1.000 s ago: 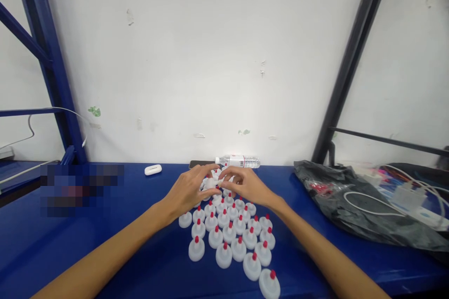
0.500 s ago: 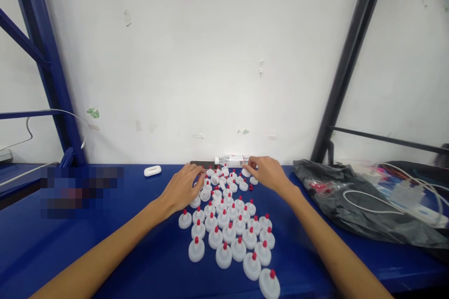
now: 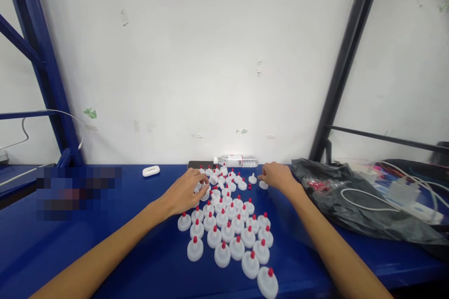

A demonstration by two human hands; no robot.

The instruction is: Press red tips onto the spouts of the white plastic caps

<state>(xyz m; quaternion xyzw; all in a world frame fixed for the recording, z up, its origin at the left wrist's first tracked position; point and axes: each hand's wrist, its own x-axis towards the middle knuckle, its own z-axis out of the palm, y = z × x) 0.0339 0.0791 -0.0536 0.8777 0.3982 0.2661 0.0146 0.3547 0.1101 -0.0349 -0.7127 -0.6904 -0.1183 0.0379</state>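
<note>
Many white nozzle caps, most with a red tip, stand upright in a spread cluster on the blue table. At the cluster's left, my left hand curls its thumb and fingers round a white cap; its fingers partly hide the caps there. Off to the right, my right hand has its fingertips closed on the edge of another white cap, which is low at the table. A white cap without a red tip stands just left of that hand. Small loose red tips lie close by.
A clear plastic bottle lies along the wall beside a dark flat object. A white oval case sits left. On the right is a dark plastic bag with a white cable and a small bag of red pieces.
My right hand has moved right and slightly nearer, away from the bottle. The untipped cap now stands uncovered. My left hand has stayed nearly in place, its fingers lower over the caps.
</note>
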